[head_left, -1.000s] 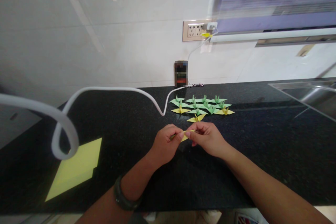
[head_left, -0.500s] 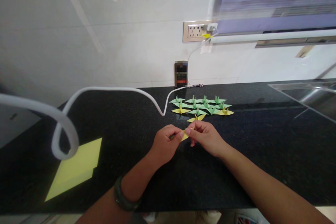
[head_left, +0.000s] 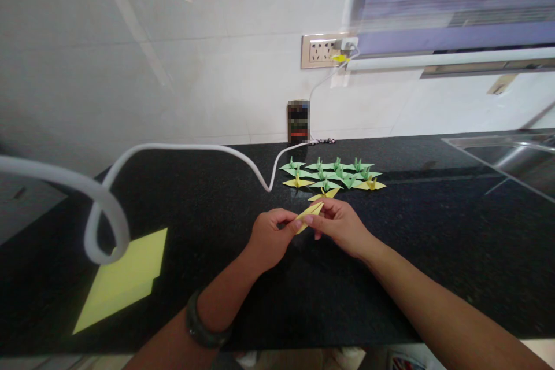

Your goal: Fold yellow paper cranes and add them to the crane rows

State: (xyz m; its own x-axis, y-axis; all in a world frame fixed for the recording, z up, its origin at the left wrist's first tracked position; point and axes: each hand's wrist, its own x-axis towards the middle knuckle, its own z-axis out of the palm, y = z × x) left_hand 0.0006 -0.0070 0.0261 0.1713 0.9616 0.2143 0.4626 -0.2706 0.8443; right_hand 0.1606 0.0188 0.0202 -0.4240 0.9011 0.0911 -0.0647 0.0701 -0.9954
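Between my two hands is a small folded piece of yellow paper [head_left: 313, 210], narrow and pointed at its upper right end. My left hand [head_left: 273, 238] pinches its lower left part between thumb and fingers. From the other side my right hand [head_left: 342, 225] grips it, thumb on top and fingers curled behind. Just beyond my right fingers sits a yellow paper crane [head_left: 323, 193], partly hidden by the hand. Behind it, several green paper cranes [head_left: 321, 175] stand in close rows, with a yellow crane [head_left: 298, 182] at the left and another yellow crane [head_left: 372, 184] at the right.
Yellow paper sheets [head_left: 125, 277] lie on the black countertop [head_left: 208, 196] at the left. A thick white cable [head_left: 191, 147] loops over the counter. A phone-like device [head_left: 299, 121] leans on the wall below a socket [head_left: 318, 51]. A metal sink [head_left: 515, 156] is at the right.
The folded yellow paper has turned in my fingers, so more of its face and its pointed end show. My right thumb has shifted slightly; the cranes have not moved.
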